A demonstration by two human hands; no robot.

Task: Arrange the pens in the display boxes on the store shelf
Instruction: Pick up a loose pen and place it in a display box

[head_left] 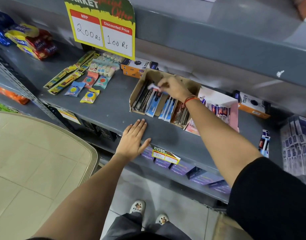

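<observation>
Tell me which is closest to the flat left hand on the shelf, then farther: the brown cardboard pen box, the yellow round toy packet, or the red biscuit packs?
1. Brown cardboard pen box, just beyond the left hand, slightly right.
2. Yellow round toy packet, farther left.
3. Red biscuit packs, far left at the back.

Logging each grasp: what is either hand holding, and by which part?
The right hand pinches a pen packet by its end over the cardboard box. The left hand holds nothing.
</observation>
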